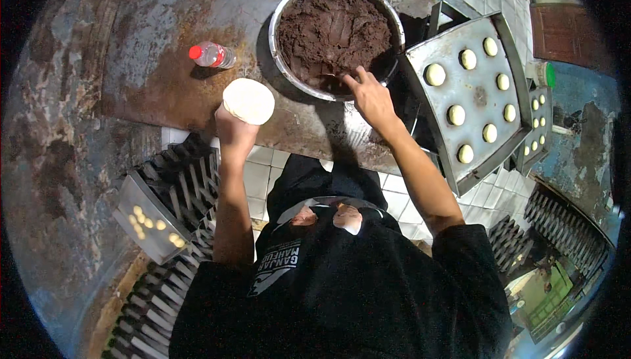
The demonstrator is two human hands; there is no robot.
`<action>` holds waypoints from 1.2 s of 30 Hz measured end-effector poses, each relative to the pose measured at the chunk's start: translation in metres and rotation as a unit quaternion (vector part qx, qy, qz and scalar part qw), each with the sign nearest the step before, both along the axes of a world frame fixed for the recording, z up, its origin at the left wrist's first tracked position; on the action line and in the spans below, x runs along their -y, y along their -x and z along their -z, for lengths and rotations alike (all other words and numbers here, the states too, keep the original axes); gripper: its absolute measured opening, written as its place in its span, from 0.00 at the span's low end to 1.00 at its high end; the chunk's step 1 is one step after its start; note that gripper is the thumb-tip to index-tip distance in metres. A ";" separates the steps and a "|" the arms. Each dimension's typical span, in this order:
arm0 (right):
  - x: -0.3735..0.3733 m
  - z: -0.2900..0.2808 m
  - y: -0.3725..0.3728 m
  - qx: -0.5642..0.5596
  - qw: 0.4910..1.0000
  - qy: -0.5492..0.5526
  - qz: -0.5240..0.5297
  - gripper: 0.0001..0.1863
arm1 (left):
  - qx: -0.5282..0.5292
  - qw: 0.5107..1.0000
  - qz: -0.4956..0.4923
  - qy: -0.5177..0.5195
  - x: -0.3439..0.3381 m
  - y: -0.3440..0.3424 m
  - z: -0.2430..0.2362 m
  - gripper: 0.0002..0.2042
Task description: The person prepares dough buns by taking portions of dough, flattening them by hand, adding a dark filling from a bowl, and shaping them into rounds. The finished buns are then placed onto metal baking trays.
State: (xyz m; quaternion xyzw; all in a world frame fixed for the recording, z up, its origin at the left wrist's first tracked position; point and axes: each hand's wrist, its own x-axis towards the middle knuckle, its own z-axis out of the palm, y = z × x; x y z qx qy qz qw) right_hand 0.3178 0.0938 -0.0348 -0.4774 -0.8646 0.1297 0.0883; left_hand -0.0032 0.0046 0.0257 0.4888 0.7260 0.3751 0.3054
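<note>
- T-shirt (374,293): one, black, loose cut, short-sleeved.
- Left sleeve (205,277): black, plain, at the T-shirt's left side.
- Right sleeve (468,247): black, plain, at the T-shirt's right side.
- Lettering (281,255): white block capitals, on the T-shirt's front, left of its middle.
- Emblem (271,281): white, angular, on the T-shirt beside the lettering.
- Picture print (348,218): two main patches, partly white, near the T-shirt's lower edge.
- Trousers (309,178): black, below the T-shirt.
- Left hand (234,137), right hand (373,101): bare, beyond the T-shirt's sleeves.
</note>
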 end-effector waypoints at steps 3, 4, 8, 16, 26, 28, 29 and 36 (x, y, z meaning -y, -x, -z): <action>-0.005 0.007 0.004 0.095 0.993 0.054 -0.034 0.24 | 0.090 0.996 -0.019 -0.003 -0.004 -0.006 -0.007 0.19; -0.005 0.007 0.004 0.095 0.990 0.088 -0.048 0.24 | 0.090 0.996 -0.022 -0.004 -0.003 -0.007 -0.005 0.19; -0.011 0.005 0.000 0.042 0.980 0.194 -0.004 0.24 | 0.123 0.992 -0.002 0.005 0.002 -0.006 0.002 0.20; -0.014 -0.007 -0.016 0.092 0.992 0.086 -0.018 0.21 | 0.151 0.987 0.036 0.047 0.006 -0.009 0.005 0.20; -0.016 -0.057 -0.017 -0.139 0.940 0.313 -0.010 0.20 | 0.107 0.989 0.079 0.061 0.005 -0.020 0.002 0.19; 0.005 -0.090 0.000 -0.263 0.909 0.322 -0.013 0.16 | 0.092 0.988 0.092 0.080 0.000 -0.029 -0.007 0.19; 0.021 -0.109 0.014 -0.302 0.909 0.286 -0.012 0.15 | 0.117 0.987 0.098 0.055 0.001 -0.034 -0.007 0.19; 0.103 -0.090 0.045 -0.215 0.974 0.000 0.074 0.36 | 0.117 0.984 0.130 -0.035 -0.018 -0.053 -0.028 0.16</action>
